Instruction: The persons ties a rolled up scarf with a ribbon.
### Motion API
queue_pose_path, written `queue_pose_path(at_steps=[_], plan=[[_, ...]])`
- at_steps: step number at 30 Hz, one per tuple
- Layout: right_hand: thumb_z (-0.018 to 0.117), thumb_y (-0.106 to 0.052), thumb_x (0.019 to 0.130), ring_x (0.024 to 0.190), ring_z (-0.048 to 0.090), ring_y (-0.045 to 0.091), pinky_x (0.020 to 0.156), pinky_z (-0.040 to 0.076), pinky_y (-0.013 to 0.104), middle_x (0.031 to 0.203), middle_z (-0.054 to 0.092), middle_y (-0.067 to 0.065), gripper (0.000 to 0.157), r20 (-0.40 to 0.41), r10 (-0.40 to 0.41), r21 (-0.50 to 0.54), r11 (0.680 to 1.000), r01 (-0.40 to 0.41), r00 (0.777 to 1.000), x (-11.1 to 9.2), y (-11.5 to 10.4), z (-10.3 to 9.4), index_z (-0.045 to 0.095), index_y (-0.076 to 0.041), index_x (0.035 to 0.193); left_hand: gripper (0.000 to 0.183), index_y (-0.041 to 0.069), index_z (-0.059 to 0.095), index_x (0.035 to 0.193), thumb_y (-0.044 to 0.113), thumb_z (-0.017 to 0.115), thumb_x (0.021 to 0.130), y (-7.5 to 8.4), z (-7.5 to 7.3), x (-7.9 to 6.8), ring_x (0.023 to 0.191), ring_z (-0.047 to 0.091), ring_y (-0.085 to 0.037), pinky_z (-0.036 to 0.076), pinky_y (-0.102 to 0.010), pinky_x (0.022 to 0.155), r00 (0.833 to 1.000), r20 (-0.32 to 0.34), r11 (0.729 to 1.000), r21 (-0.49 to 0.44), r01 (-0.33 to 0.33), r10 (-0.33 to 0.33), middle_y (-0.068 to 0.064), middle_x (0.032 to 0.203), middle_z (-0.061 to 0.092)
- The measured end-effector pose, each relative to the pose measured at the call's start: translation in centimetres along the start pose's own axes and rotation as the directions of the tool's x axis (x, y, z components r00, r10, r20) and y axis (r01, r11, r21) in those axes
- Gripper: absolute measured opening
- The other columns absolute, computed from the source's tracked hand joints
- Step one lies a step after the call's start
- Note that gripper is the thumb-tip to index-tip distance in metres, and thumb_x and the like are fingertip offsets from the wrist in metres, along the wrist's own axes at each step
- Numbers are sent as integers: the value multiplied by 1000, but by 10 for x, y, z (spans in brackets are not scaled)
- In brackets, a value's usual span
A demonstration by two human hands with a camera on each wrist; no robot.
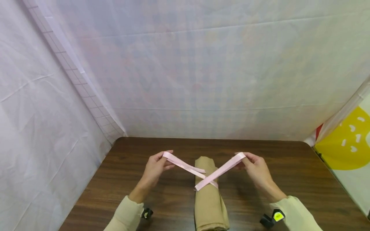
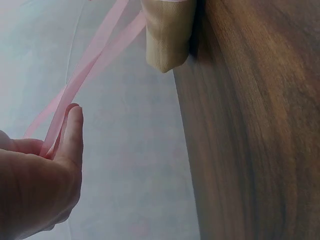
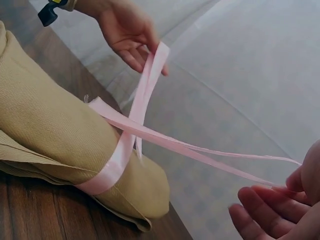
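Note:
A tan cloth (image 1: 208, 208), rolled into a bundle, lies lengthwise on the wooden table. Around it passes a pink ribbon (image 3: 107, 175), whose two ends are doubled into loops that cross above the roll. To the left, my left hand (image 1: 154, 168) pinches one loop (image 1: 180, 163) at its bend, thumb against fingers. My right hand (image 1: 258, 170) holds the other loop (image 1: 221, 170) the same way on the right. Both hands are raised off the table, apart from the cloth. A loose ribbon tail (image 3: 95, 105) with a frayed tip shows in the right wrist view.
The dark brown table (image 1: 115, 179) has rounded far corners. White sheeting (image 1: 185, 80) hangs behind it and on the left side. At the right is a yellow patterned panel (image 1: 344, 144). Black camera mounts (image 1: 147, 213) are strapped at both wrists.

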State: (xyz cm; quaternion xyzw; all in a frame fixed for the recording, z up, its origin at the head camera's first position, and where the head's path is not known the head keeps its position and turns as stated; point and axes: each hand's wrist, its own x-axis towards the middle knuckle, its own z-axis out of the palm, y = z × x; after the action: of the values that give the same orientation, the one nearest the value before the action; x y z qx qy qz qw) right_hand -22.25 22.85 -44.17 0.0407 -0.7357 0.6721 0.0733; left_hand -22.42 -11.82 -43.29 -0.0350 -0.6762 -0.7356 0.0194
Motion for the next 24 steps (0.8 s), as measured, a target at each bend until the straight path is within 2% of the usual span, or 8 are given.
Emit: queue_pose_path(at_steps=[4, 9, 13, 19, 24], plan=[[57, -21, 101, 82, 72, 13, 74, 59, 33, 97, 75, 4, 34, 23, -64, 114, 992, 61, 998, 0, 7, -9, 66, 8, 116, 34, -15, 54, 130, 3, 41, 104, 1, -11, 0, 89, 71, -19, 57, -39, 85, 998, 3, 992, -115, 57, -57, -22, 108, 65], [56, -19, 102, 84, 72, 10, 75, 58, 29, 97, 76, 1, 22, 33, -58, 174, 983, 51, 998, 0, 9, -19, 70, -5, 111, 36, -15, 49, 134, 3, 40, 104, 1, -25, -1, 87, 71, -16, 58, -33, 82, 995, 5, 983, -156, 96, -97, -21, 110, 66], [55, -15, 102, 86, 71, 6, 75, 57, 25, 96, 76, -4, 18, 20, -29, 193, 981, 24, 999, 0, 8, -28, 72, -11, 107, 38, -15, 45, 138, 4, 39, 105, 2, -36, -2, 87, 71, -15, 57, -36, 85, 992, 16, 975, -184, 127, -126, -19, 112, 67], [55, -12, 102, 88, 71, 5, 75, 57, 23, 94, 75, -6, 18, -14, 13, 231, 973, -9, 1000, 1, 7, -44, 72, -12, 107, 40, -12, 45, 140, 9, 39, 107, 3, -53, -3, 91, 71, -19, 57, -39, 86, 989, 27, 959, -244, 146, -144, -15, 112, 67], [56, -16, 102, 88, 71, 6, 74, 58, 25, 98, 75, -4, 19, -5, -10, 264, 965, 11, 1000, 2, 20, -59, 73, -11, 110, 37, -7, 49, 138, 10, 38, 107, 0, -68, -4, 92, 71, -18, 56, -37, 87, 989, 41, 947, -287, 147, -141, -11, 108, 69]])
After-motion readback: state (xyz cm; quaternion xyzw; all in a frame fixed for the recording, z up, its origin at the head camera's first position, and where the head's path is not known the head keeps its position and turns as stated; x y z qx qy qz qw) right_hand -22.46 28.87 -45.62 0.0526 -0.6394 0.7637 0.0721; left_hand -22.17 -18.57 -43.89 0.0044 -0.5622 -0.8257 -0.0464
